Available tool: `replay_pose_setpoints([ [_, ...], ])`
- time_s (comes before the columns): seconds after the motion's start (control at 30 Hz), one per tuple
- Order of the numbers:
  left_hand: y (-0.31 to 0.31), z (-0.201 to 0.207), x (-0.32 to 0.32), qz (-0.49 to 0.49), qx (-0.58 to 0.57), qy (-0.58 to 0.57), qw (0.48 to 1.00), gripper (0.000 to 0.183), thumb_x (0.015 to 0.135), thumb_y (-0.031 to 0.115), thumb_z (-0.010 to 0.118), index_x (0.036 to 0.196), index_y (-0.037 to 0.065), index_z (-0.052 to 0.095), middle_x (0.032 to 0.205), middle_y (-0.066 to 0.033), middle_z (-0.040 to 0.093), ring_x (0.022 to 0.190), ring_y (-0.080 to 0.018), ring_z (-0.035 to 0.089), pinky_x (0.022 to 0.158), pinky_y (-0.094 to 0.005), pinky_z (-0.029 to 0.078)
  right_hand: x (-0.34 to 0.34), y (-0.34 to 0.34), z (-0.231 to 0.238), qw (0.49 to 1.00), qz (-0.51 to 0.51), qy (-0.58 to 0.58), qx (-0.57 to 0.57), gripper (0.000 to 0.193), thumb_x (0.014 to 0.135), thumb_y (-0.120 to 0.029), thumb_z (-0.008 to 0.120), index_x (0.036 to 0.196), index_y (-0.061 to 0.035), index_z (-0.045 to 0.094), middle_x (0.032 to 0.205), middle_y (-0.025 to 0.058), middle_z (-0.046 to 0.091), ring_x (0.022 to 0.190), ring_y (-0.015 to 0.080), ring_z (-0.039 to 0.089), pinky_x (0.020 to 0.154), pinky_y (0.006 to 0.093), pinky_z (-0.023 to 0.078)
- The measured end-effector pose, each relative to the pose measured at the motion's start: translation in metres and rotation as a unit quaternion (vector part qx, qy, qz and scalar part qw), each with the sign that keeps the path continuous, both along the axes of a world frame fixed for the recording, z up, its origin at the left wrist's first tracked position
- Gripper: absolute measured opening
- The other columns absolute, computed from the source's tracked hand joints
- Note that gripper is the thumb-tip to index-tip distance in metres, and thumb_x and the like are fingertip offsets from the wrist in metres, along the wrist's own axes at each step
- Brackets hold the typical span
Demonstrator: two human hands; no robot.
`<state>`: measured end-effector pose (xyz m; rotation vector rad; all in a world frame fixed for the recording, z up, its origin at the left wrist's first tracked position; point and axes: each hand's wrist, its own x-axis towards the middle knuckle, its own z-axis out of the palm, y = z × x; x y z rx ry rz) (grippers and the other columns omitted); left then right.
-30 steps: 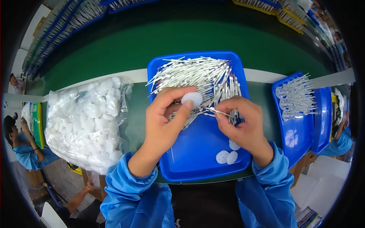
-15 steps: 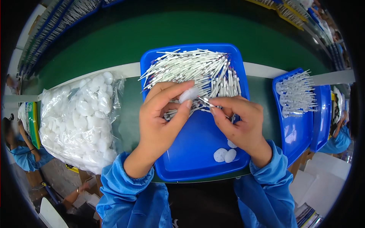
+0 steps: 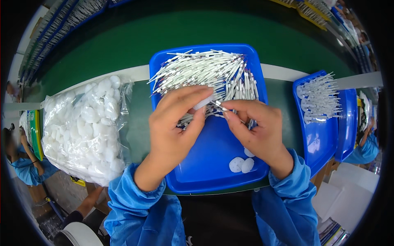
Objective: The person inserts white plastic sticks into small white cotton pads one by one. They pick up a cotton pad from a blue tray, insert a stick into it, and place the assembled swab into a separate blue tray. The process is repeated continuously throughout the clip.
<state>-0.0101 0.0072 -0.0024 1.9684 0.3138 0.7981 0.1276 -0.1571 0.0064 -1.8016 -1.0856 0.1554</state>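
Note:
My left hand (image 3: 170, 131) pinches a white rounded plastic piece (image 3: 203, 102) between thumb and fingers. In my right hand (image 3: 262, 133), thumb and forefinger grip a thin stick (image 3: 217, 105) with a dark, shiny end. The stick's tip meets the white piece; whether it is inside it cannot be made out. Both hands hover over a blue tray (image 3: 197, 183). A thick heap of slim white sticks (image 3: 197, 71) fills the tray's far half. Several loose white rounded pieces (image 3: 236, 165) lie at its near right, partly behind my right wrist.
A clear plastic bag of white rounded pieces (image 3: 84, 129) lies left of the tray. On the right, a second blue tray (image 3: 318, 145) holds sticks with white pieces on their ends (image 3: 320, 98). The green table (image 3: 197, 30) stretches beyond. Other people sit at both sides.
The white piece in my left hand has turned more edge-on, and the stick in my right hand has come up against it. At lower left, another person's arm has shifted.

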Motion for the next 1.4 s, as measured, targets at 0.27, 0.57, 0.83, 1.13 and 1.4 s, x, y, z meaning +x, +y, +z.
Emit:
replay_pose_setpoints([
  [0.27,-0.008,0.006,-0.004,0.009,0.099,0.032,0.994,0.044,0.09,-0.007,0.078,0.132,0.005,0.082,0.103,-0.0122,0.083,0.089,-0.0208,0.075,0.078,-0.032,0.06,-0.004,0.004,0.0,0.996,0.004,0.091,-0.023,0.009,0.093,-0.012,0.087,0.098,-0.0065,0.081,0.075,0.0076,0.076,0.061,0.0212,0.074,0.055,0.0338,0.051],
  [0.57,-0.016,-0.001,-0.01,0.052,0.104,0.014,0.993,0.046,0.086,-0.003,0.083,0.131,0.004,0.082,0.09,-0.0136,0.08,0.074,-0.0274,0.073,0.072,-0.0376,0.059,0.002,0.013,0.003,0.961,0.023,-0.274,-0.006,0.016,0.087,-0.007,0.089,0.102,-0.007,0.083,0.081,0.0069,0.077,0.069,0.0262,0.073,0.067,0.0388,0.054],
  [0.83,-0.011,0.002,-0.011,-0.005,-0.065,0.045,0.997,0.052,0.088,0.006,0.089,0.138,0.006,0.076,0.11,-0.0122,0.081,0.094,-0.0224,0.077,0.082,-0.0351,0.062,-0.005,-0.002,0.005,0.996,-0.022,0.064,-0.062,0.019,0.09,-0.005,0.088,0.108,-0.0021,0.083,0.088,0.0092,0.082,0.075,0.0234,0.078,0.074,0.0333,0.059],
  [1.13,-0.004,0.004,-0.009,-0.027,0.108,-0.011,0.994,0.055,0.075,0.0,0.094,0.128,0.004,0.078,0.122,-0.0138,0.073,0.108,-0.0287,0.073,0.091,-0.0378,0.059,0.015,-0.001,0.001,0.981,0.123,0.14,0.06,0.037,0.092,0.0,0.083,0.128,-0.0007,0.075,0.095,0.0049,0.077,0.089,0.0149,0.073,0.088,0.0327,0.058],
  [1.4,-0.005,0.004,-0.006,-0.038,0.13,-0.033,0.99,0.053,0.073,0.002,0.095,0.124,0.002,0.079,0.126,-0.0151,0.076,0.111,-0.0323,0.074,0.093,-0.0404,0.059,0.009,-0.007,-0.005,0.966,0.122,0.222,0.057,0.032,0.094,0.0,0.082,0.125,0.0018,0.075,0.103,0.006,0.08,0.093,0.0117,0.074,0.088,0.03,0.059],
])
